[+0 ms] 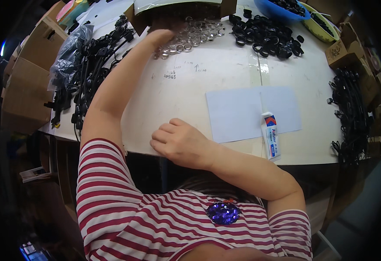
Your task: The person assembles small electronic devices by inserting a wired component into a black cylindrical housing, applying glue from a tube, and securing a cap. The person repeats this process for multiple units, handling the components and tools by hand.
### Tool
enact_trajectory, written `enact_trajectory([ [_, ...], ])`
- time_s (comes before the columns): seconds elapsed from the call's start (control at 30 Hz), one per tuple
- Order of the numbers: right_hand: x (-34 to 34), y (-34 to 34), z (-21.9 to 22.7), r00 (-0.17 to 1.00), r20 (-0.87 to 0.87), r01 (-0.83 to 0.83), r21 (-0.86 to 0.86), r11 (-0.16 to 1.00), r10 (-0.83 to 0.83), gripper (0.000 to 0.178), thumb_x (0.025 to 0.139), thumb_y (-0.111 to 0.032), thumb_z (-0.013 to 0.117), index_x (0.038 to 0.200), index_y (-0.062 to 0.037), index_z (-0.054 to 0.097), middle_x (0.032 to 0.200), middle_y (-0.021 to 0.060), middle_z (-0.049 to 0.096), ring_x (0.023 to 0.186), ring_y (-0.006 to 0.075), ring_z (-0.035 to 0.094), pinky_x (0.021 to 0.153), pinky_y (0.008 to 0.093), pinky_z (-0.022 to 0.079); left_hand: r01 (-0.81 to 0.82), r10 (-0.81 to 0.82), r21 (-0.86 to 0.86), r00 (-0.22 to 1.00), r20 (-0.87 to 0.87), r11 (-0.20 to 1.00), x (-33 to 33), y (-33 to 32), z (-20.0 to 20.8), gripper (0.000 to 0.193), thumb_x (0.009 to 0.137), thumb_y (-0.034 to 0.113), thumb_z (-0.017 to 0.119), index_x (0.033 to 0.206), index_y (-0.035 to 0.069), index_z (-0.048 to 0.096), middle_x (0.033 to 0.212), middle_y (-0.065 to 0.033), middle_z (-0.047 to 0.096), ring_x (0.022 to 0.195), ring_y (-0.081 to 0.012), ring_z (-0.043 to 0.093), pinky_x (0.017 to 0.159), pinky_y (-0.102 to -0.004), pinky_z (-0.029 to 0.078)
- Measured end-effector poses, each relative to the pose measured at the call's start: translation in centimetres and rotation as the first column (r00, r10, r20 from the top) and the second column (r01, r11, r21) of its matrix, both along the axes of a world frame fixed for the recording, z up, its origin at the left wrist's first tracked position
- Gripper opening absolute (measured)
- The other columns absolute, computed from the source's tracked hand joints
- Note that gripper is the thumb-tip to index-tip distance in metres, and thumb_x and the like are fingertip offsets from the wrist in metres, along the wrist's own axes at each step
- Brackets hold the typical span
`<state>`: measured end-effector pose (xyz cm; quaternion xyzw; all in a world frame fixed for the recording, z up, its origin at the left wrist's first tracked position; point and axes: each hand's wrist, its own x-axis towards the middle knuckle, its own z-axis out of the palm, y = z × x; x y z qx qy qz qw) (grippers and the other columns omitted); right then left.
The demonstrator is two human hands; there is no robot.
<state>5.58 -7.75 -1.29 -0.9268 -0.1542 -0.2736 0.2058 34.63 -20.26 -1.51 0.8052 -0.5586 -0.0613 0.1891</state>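
My left hand (162,35) reaches to the far side of the table, into the shadowed opening of a cardboard box (228,8). Its fingers are lost in the dark there, so their pose does not show. Right by it lies a heap of small clear rings (199,33), spilling out in front of the box. My right hand (177,142) rests at the near table edge with its fingers curled in. The palm side is hidden, so whatever it may hold cannot be seen. To its right are a white paper sheet (234,113) and a white, blue and red tube (271,137).
Black ring-shaped parts (266,37) lie heaped at the far right, below a blue bowl (281,8) and a yellow-green basket (321,24). Black cables (95,65) pile up on the left beside a clear plastic bag (71,52). More cables (351,113) line the right edge.
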Motion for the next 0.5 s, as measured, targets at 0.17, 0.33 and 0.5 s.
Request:
enact_trajectory([
  [0.17,0.1,0.0,-0.2,1.000,-0.015,0.002,-0.005,1.000,-0.002,0.011,0.068,-0.011,0.055,0.079,-0.0072,0.058,0.082,0.0017,0.056,0.080,0.0160,0.055,0.071,0.0287,0.041,-0.057,0.045,0.077,0.988,0.149,0.995,-3.4,3.2,0.8,0.064,0.081,0.061,0.042,0.103,0.003,0.059,0.090,-0.0241,0.060,0.095,-0.0342,0.056,0.086,-0.0413,0.039],
  [0.33,0.2,0.2,-0.6,1.000,0.015,0.005,-0.002,1.000,-0.005,0.010,0.068,-0.011,0.055,0.077,-0.0078,0.059,0.081,0.0011,0.056,0.079,0.0161,0.055,0.071,0.0287,0.041,0.057,-0.020,-0.123,0.959,0.282,0.991,-5.6,4.1,0.9,0.057,0.081,0.062,0.043,0.117,0.019,0.056,0.118,-0.0182,0.047,0.117,-0.0320,0.037,0.096,-0.0503,0.024],
  [0.5,0.1,0.4,-0.3,1.000,0.016,-0.008,-0.017,1.000,0.009,0.008,0.067,-0.012,0.056,0.074,-0.0087,0.059,0.079,0.0008,0.056,0.078,0.0160,0.054,0.070,0.0284,0.042,0.237,-0.168,-0.193,0.932,0.320,0.952,-4.2,-2.9,1.2,0.050,0.086,0.051,0.043,0.122,0.018,0.052,0.118,-0.0182,0.050,0.112,-0.0334,0.045,0.091,-0.0424,0.037],
])
